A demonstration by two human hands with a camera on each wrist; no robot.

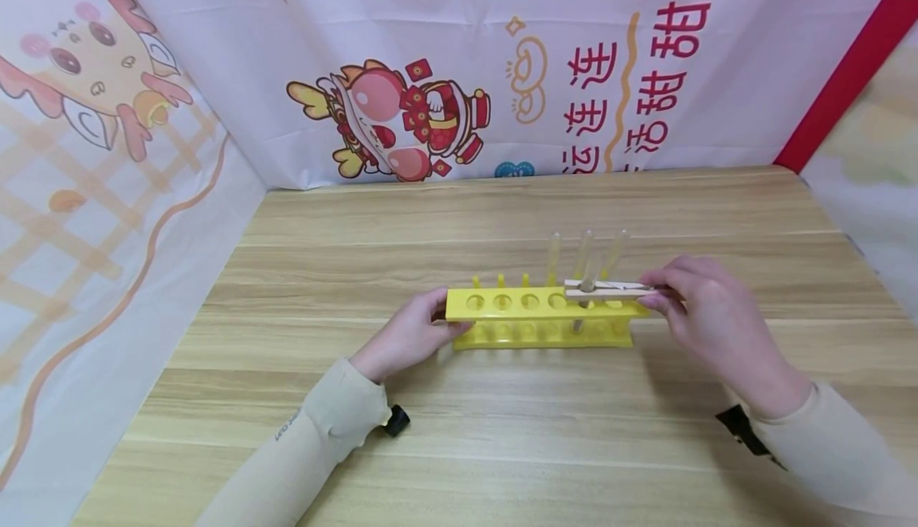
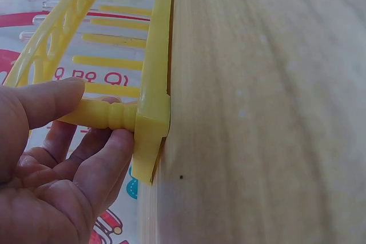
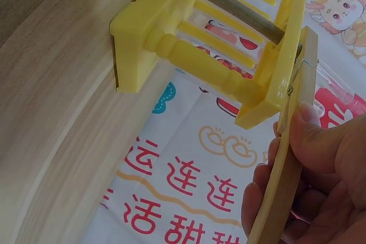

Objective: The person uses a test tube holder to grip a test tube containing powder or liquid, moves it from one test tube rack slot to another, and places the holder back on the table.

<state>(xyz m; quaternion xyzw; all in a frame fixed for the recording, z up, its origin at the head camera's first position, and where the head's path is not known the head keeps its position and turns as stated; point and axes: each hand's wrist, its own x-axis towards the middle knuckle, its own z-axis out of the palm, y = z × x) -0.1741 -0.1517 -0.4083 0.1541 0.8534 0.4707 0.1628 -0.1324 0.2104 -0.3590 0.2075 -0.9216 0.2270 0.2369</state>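
A yellow test tube rack [image 1: 516, 314] stands on the table, with a row of round holes in its top board. My left hand [image 1: 412, 332] holds its left end; in the left wrist view the thumb and fingers are around the end post [image 2: 97, 114]. Over the rack's right part, my right hand [image 1: 706, 312] pinches a wooden test tube clamp [image 3: 309, 55]. The clamp's jaws are around the upper part of a test tube with grey-brown contents [image 3: 240, 12]. That tube passes through the top board, and its round bottom is down by the lower board.
Clear tubes [image 1: 555, 252] stand upside down on pegs behind the rack's right half. Bare pegs [image 1: 500, 281] line its left half. A printed cloth [image 1: 430, 33] hangs behind the wood-grain table [image 1: 459, 447], and another cloth [image 1: 143, 192] stands at the left.
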